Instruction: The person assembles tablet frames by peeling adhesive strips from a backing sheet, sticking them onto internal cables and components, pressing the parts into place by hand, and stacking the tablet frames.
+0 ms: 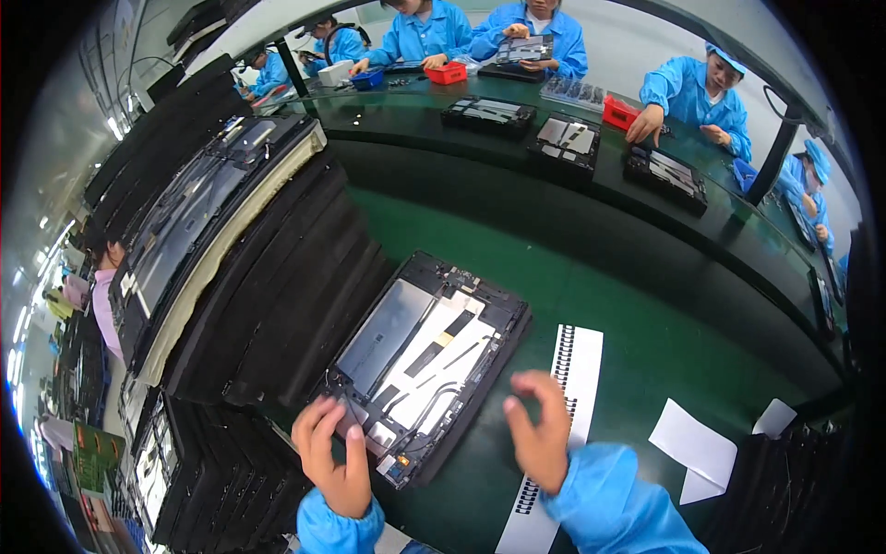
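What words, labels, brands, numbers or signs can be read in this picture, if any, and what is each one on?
None can be read.
Open device in front: any marks on its grey panel and small parts are too small to read.
Spiral notebook: no readable writing on the visible pages.
Loose white paper: nothing legible.
Devices on the far bench: too small to read.

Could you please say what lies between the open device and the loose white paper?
In the head view, a spiral notebook lies there, partly hidden by the right hand.
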{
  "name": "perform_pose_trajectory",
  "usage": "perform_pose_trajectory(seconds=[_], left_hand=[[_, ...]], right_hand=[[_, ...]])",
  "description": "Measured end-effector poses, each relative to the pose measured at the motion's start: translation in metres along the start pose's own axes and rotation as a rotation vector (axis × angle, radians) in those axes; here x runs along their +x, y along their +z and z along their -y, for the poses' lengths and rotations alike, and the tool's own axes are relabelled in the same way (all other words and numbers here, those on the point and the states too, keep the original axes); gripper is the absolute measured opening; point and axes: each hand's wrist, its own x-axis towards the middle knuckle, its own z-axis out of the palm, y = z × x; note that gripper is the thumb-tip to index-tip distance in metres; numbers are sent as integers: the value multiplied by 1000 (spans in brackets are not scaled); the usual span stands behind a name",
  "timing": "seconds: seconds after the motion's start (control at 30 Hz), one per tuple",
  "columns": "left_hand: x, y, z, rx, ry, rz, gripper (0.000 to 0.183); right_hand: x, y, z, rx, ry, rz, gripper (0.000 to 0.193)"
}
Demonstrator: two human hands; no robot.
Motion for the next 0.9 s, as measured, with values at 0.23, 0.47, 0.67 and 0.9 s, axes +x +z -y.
perform_pose_trajectory(seconds=[0.23, 0.47, 0.67, 0.9], left_hand=[[66, 27, 3, 363, 183, 341, 39], [66, 31, 18, 340, 143, 473, 48], [65, 30, 19, 354, 146, 464, 48], [65, 31, 24, 362, 148, 469, 48]], right_hand=[[-43, 30, 40, -61, 8, 45, 23], [-44, 37, 32, -249, -221, 93, 31], [-37, 38, 27, -446, -447, 165, 32], [-48, 35, 23, -341, -348, 241, 42]])
